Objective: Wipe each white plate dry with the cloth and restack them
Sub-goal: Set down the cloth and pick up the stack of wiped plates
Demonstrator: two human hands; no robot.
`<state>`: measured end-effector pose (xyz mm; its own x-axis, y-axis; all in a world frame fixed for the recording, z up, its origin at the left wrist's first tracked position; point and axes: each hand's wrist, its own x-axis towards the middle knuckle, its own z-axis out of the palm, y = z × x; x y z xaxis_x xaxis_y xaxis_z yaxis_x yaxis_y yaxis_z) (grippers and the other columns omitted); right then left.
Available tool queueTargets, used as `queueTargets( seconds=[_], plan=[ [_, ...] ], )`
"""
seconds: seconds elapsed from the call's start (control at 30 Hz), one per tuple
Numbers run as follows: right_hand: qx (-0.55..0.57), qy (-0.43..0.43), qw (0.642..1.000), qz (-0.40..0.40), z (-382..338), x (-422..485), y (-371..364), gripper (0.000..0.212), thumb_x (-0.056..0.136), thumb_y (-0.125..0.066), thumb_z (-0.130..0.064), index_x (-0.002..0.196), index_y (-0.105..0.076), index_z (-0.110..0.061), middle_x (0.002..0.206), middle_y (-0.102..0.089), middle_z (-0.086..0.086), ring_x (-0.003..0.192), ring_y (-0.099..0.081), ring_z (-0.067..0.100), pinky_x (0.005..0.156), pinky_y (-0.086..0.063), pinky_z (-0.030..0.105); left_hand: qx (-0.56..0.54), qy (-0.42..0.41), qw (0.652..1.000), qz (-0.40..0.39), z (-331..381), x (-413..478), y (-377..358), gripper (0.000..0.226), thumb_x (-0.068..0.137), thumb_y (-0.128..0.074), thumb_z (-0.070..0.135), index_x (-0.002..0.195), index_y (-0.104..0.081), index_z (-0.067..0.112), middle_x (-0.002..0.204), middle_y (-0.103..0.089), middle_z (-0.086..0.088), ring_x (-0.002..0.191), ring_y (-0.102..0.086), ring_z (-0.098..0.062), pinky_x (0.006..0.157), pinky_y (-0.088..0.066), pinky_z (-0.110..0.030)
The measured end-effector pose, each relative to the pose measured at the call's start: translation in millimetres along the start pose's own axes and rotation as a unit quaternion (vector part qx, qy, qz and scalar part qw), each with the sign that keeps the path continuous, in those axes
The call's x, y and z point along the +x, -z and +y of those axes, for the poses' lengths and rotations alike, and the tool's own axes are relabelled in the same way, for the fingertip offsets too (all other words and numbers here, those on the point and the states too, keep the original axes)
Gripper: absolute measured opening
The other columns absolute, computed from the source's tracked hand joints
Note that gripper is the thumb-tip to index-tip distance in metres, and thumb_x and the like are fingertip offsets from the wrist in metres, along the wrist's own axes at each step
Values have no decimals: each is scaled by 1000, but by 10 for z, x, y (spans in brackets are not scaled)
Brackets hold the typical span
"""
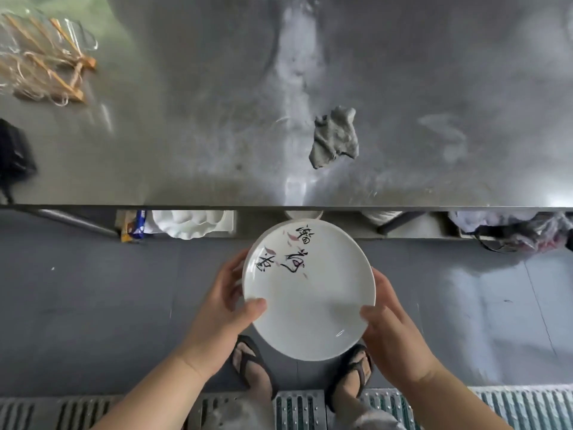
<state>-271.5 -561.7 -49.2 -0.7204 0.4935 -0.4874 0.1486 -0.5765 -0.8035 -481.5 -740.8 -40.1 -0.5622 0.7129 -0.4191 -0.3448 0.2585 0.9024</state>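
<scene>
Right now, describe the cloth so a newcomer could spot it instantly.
Start at the steel table filling the upper view. Right of its centre lies the cloth. It is the only crumpled grey lump, unlike the plastic-wrapped sticks far left.

**The shiny table and what is on it**

A big gray metal table [186, 135] fills the top of the view. A gray cloth [335, 136] lies crumpled near the middle of it, all by itself. Far away, at the left corner, is a clear bag [18, 35] with brown wooden sticks [59, 79] in it. A black thing [12, 156] sits at the left edge; I cannot tell what it is. Under the table, a low shelf [257, 221] holds a white wavy dish [189, 223] and a small packet [135, 226]
</scene>
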Motion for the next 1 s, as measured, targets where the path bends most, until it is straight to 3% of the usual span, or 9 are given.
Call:
queueTargets(
  seconds=[0.1,0.27,0.43,0.63,0.8,1.0],
  plan=[
    [-5,-21,1000,-4,298,104,166,74,71,-70,-28,143,-53,-34,139,-63,12,120,-65,32,84,-58,36,-18,12,1000,14,-345,20,10,95,63,-95,57,146,-54,36,147,-63,-3,136,-60,-25,107,-50,-51],
    [-25,-16,999,-15,830,468,522,75,77,-68,-30,149,-47,-35,145,-60,9,132,-59,36,97,-52,47,-25,1,999,22,-1057,311,-15,78,71,-87,37,143,-56,40,145,-65,-4,135,-61,-28,107,-53,-51],
    [-39,-10,999,-1,1358,1073,897,73,73,-66,-31,145,-53,-39,142,-63,4,128,-63,28,89,-57,38,-48,-10,998,39,-1812,910,-38,80,66,-85,32,141,-58,38,141,-67,-4,132,-63,-26,98,-58,-35],
    [-49,33,998,0,1967,1978,1311,70,73,-61,-30,142,-55,-41,140,-64,1,125,-65,26,91,-54,41,-48,-28,998,34,-2524,1843,-7,80,66,-79,27,143,-56,31,138,-69,-1,127,-66,-19,89,-57,-25],
    [-49,56,997,4,2308,2760,1616,65,72,-59,-32,136,-59,-44,137,-67,-2,125,-64,28,94,-50,45,-38,-29,998,29,-2903,2581,-13,65,64,-74,32,127,-64,43,128,-74,8,111,-71,-12,73,-59,-29],
    [-49,73,996,6,2614,3609,1931,59,71,-60,-33,129,-64,-44,125,-73,-2,110,-71,23,93,-54,39,-30,-46,998,39,-3329,3428,23,72,61,-75,37,132,-61,41,126,-73,15,107,-72,-9,71,-61,-32]
  ],
)
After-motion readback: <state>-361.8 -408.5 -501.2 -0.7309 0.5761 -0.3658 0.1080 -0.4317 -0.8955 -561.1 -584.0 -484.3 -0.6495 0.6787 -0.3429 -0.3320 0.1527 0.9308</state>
